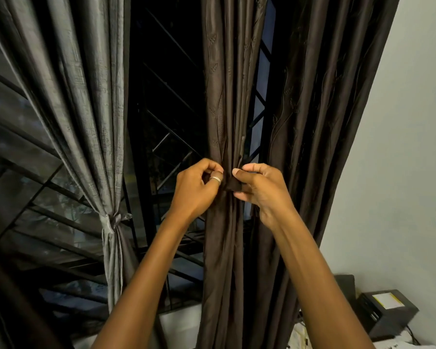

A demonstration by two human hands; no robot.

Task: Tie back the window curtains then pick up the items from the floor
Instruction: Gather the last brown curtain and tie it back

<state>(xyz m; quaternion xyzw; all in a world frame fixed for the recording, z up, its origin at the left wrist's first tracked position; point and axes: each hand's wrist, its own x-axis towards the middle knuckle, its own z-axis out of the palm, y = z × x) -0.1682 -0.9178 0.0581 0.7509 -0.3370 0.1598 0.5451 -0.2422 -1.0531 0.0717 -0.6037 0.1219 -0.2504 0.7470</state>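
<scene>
A black metal window grille [166, 137] with slanted bars stands before dark glass. At the lower right, a black box [385, 313] bearing a pale label sits against the plain white wall [413, 147], a cable just beside it.

The grey curtain [86, 102] hangs gathered — cinched low by a knotted tie [113, 220]. The brown curtain [227, 96] is bunched mid-height, with a dark band [233, 183] at the gather.

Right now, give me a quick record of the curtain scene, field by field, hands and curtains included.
left hand: pinching the tie at the brown curtain, ring on one finger
right hand: gripping the other end of the dark tie
brown curtain: gathered, tie not yet finished
grey curtain: already knotted back
window grille: dark outside
black box: lower right by wall
</scene>
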